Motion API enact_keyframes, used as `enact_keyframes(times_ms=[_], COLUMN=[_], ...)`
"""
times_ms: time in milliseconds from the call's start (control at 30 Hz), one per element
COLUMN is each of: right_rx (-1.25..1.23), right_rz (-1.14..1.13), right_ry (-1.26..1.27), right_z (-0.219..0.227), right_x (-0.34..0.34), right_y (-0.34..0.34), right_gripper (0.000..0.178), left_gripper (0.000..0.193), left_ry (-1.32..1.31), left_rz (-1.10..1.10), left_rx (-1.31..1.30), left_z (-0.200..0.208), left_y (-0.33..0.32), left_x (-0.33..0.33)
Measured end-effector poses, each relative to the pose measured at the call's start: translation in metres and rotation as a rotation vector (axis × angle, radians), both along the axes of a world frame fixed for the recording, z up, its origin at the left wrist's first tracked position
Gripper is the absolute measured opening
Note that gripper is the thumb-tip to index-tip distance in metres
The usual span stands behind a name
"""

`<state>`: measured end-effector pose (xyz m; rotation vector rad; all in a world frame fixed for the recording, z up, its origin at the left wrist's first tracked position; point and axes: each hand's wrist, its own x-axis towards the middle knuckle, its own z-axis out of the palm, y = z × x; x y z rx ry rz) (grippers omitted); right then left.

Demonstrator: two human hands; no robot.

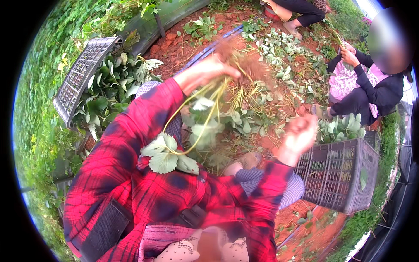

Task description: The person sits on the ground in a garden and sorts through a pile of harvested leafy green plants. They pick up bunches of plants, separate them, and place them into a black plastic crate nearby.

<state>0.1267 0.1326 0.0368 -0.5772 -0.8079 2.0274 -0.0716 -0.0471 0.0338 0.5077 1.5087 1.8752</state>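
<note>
My left hand (209, 72) is closed around the stems of a strawberry plant (217, 94). Its brown roots (246, 65), smeared by motion, stick out to the right of the fingers. Long yellow-green stalks bend down from the grip to broad green leaves (163, 153) in front of my chest. Well apart from the plant, my right hand (299, 135) is raised on the right, near a dark crate. Its fingers look curled but are blurred, and I cannot make out whether they hold anything. Below the left hand lie loose stems and a bunch of plants (240, 98).
A tilted grey crate (87, 78) with leafy plants (109, 83) stands at left. A dark slatted crate (349, 174) is at right. Cut leaves (279, 56) litter the red soil. A co-worker (371, 83) sits at right holding stems; another person's legs (301, 13) show at the far side.
</note>
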Motion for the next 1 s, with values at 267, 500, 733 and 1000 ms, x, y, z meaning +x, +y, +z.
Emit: enact_keyframes(times_ms=[267, 500, 733, 1000], right_rx=[1.786, 1.167, 0.843, 1.267], right_rz=[1.113, 0.303, 0.676, -0.004], right_ry=[-1.335, -0.523, -0.421, -0.885], right_z=[-0.078, -0.014, 0.005, -0.044], right_x=[0.028, -0.054, -0.103, -0.071], right_y=[-0.010, -0.025, -0.037, 0.022], right_gripper=[0.046, 0.032, 0.018, 0.012], left_gripper=[0.013, 0.015, 0.011, 0.010], left_ry=[-0.622, -0.859, -0.865, -0.785], left_rz=[-0.181, -0.526, -0.344, -0.310], left_rx=[0.134, 0.250, 0.128, 0.179], left_z=[0.016, 0.016, 0.014, 0.014], left_y=[-0.025, -0.021, -0.020, -0.028], left_x=[-0.042, -0.039, -0.034, -0.028])
